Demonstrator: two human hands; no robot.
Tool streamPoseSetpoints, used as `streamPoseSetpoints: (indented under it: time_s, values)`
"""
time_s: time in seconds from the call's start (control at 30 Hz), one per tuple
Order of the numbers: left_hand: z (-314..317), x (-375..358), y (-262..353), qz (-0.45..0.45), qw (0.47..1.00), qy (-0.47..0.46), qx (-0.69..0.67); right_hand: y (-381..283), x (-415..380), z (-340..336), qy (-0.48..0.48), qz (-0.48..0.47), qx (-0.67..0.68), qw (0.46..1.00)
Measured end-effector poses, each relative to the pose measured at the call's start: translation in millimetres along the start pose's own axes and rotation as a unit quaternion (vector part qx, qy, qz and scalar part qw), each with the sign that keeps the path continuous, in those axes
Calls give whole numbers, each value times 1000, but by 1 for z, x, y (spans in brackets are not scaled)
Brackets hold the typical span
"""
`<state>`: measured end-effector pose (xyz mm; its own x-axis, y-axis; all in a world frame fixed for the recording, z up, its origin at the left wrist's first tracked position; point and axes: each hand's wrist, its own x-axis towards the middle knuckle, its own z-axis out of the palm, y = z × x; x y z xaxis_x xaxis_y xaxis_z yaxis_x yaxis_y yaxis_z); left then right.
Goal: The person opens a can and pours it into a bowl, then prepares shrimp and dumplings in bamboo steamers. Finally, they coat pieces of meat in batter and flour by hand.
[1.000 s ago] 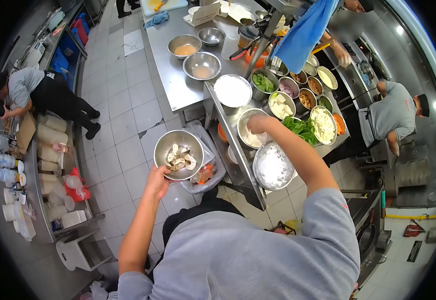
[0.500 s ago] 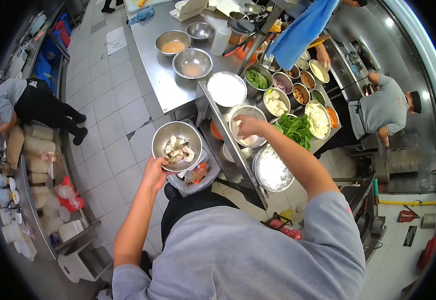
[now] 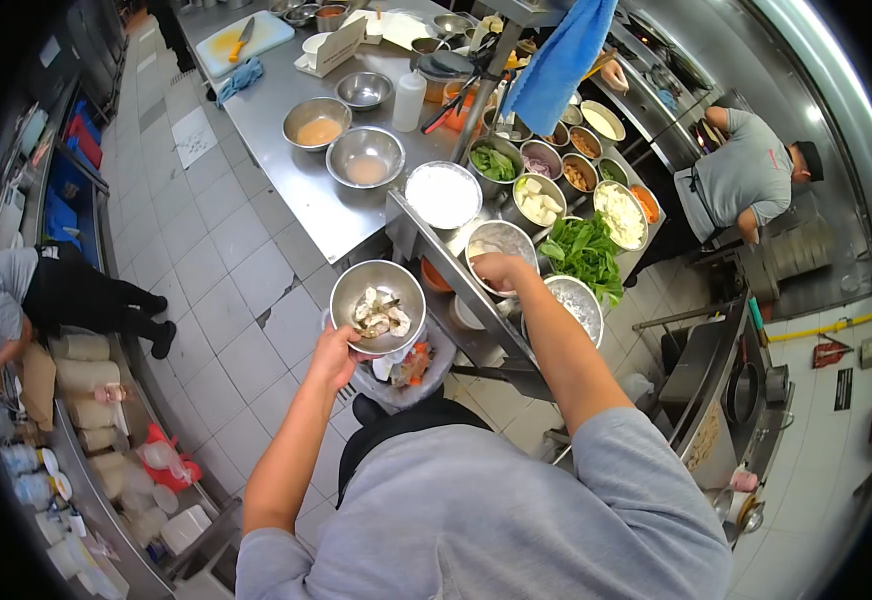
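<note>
My left hand grips the rim of a metal bowl, thumb over the edge. Inside the bowl lie several pieces of shrimp. My right hand reaches down into a round metal container on the counter; its fingers are hidden inside, so what they hold, if anything, cannot be seen. Just beside that container are a tub of white powder, another white-filled container and leafy greens.
A steel table holds bowls, a squeeze bottle and a knife on a cutting board. A lined bin stands below the shrimp bowl. One person works at right, another bends at left.
The view has shifted. My right hand has gone lower into the container, its fingers now hidden. The shrimp bowl in my left hand is closer to the counter's edge.
</note>
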<state>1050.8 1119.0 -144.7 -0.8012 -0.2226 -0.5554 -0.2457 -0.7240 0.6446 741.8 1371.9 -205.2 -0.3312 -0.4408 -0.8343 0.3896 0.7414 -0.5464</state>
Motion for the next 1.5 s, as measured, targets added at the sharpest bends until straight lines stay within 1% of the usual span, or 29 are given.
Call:
streamPoseSetpoints:
  time_s: [0.03,0.07,0.13,0.2,0.27,0.33,0.37,0.4,0.5,0.53,0.6,0.63,0.7,0.73,0.77,0.83,0.87,0.9,0.93,0.97,1.03,1.1,1.2,1.3,1.33,1.43,1.47,1.5]
  values:
    - [-3,2,2,-8,1000,-12,-2,-1,-3,-1,-13,4,62,998]
    - [-6,5,3,-17,1000,-24,-4,-21,-45,4,75,-44,-22,996]
    - [-10,6,6,-32,998,-44,6,-26,-53,-7,135,-68,-133,980]
    - [-9,8,12,-36,997,-62,25,-37,-64,-18,183,-89,-234,950]
    - [-5,6,16,-30,997,-67,32,-50,-83,-22,215,-108,-328,913]
    - [-2,4,19,-28,997,-69,36,-56,-96,-25,270,-136,-407,862]
    - [-1,3,19,-29,996,-69,37,-66,-113,-16,294,-150,-445,832]
    - [1,3,20,-29,996,-70,38,-75,-130,-4,330,-117,-393,850]
    - [5,3,19,-16,997,-73,34,-52,-105,8,422,-149,-405,797]
    - [12,-1,21,4,997,-66,44,-45,-99,15,425,-168,-418,785]
    - [21,-6,21,21,997,-54,45,-25,-86,12,294,-176,-519,783]
    - [22,-8,21,31,998,-43,43,-16,-77,7,222,-181,-567,772]
    - [19,-8,20,41,997,-40,45,-5,-57,-1,302,-208,-500,784]
    - [19,-10,20,43,998,-24,35,-26,-73,14,346,-222,-464,784]
    - [19,-13,22,38,999,-28,24,-53,-112,35,390,-233,-424,784]
    - [18,-17,22,35,999,-28,10,-91,-159,86,380,-346,-383,768]
    - [18,-18,21,38,999,-19,14,-92,-151,108,344,-410,-346,771]
    - [18,-17,20,40,999,-12,17,-102,-159,139,286,-403,-364,789]
    - [19,-17,19,43,999,-5,21,-95,-139,152,230,-451,-407,760]
    - [20,-17,18,50,999,-4,17,-96,-137,173,209,-439,-473,735]
    - [19,-21,14,63,998,2,9,-94,-116,199,192,-476,-499,698]
    - [15,-26,10,54,998,12,-1,-95,-104,210,202,-458,-528,687]
    - [9,-33,8,56,998,17,-5,-102,-104,223,230,-416,-437,764]
    - [4,-38,5,61,997,43,-18,-99,-95,231,165,-318,-498,790]
    - [3,-38,5,63,997,46,-15,-97,-92,236,149,-326,-513,780]
    - [8,-41,1,80,995,57,8,-95,-83,257,220,-294,-493,788]
    - [5,-39,-2,86,995,59,2,-101,-87,261,232,-299,-495,782]
    - [2,-37,-6,92,994,60,-3,-101,-79,257,231,-330,-470,785]
